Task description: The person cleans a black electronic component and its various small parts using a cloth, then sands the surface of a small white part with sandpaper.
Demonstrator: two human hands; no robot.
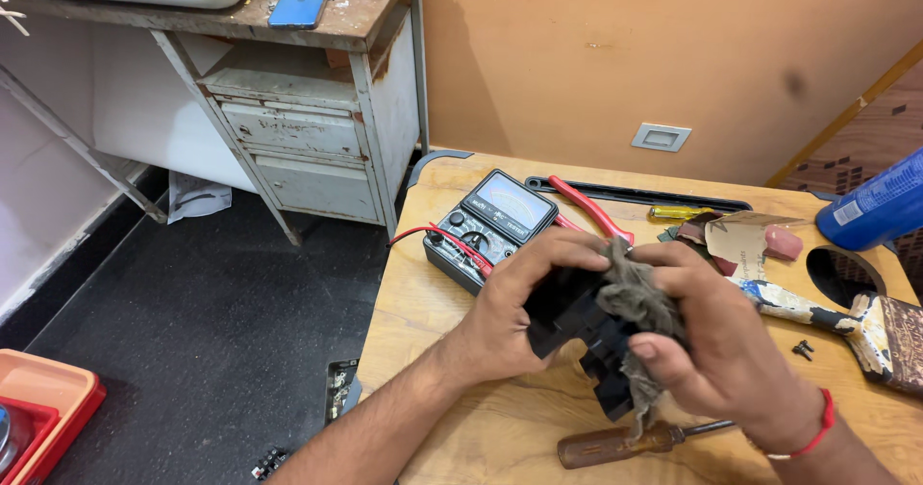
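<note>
A black plastic part (577, 326), blocky and angular, sits above the wooden table (433, 302), gripped between both hands. The left hand (510, 307) curls its fingers tight around the part's left side. The right hand (716, 336) presses a frayed grey rag (635, 298) against the part, thumb and fingers closed on the cloth. Just below lies a wooden-handled screwdriver (620, 444). Behind the hands rests an analogue multimeter (490, 225) with red leads, beside red-handled pliers (588, 206). A blue cylindrical can (875, 206) with a pale label lies at the right edge. On the floor at far left stands an orange tray (48, 403); its contents are too cropped to tell.
</note>
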